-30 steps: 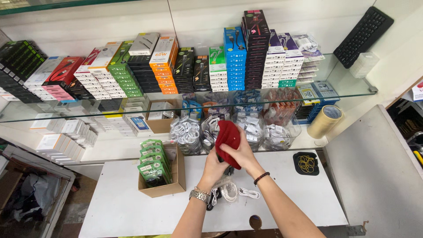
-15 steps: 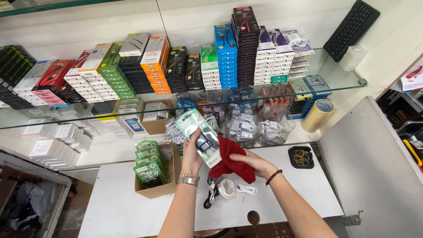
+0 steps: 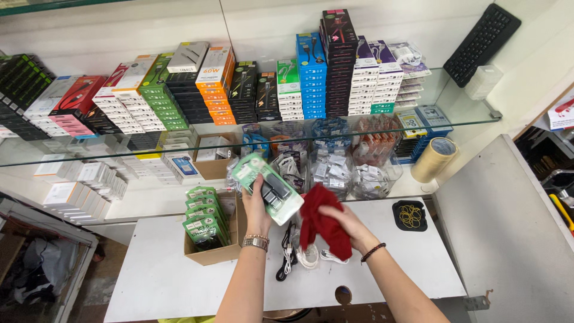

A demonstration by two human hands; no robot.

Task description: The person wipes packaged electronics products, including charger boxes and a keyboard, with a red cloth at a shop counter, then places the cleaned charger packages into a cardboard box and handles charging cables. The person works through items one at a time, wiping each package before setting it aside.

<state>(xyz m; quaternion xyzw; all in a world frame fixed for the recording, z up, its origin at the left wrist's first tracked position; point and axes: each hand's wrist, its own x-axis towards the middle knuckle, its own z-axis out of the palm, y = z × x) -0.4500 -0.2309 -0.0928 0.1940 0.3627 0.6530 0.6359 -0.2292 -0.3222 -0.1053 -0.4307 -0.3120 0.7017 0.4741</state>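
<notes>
My left hand [image 3: 256,209] holds up a flat green-and-clear blister pack [image 3: 267,187] with a dark charger inside, tilted over the white table [image 3: 155,281]. My right hand [image 3: 345,222] grips a red cloth [image 3: 323,222] that hangs just right of the pack, touching its lower corner. Below both hands lie coiled black and white cables [image 3: 299,257] on the table. A brown cardboard box [image 3: 215,252] with several similar green packs standing in it sits just left of my left wrist.
A glass shelf [image 3: 466,113] carries stacked small product boxes in many colours. Bagged accessories sit under it. A roll of tan tape [image 3: 434,159], a black tray of rubber bands [image 3: 410,215] and a black keyboard [image 3: 482,42] are to the right. The table has a round hole [image 3: 343,295] near its front edge.
A second ago both hands worked the red cloth over the pack. Now the left hand holds the pack clear, and the right hand has drawn the cloth down to the right.
</notes>
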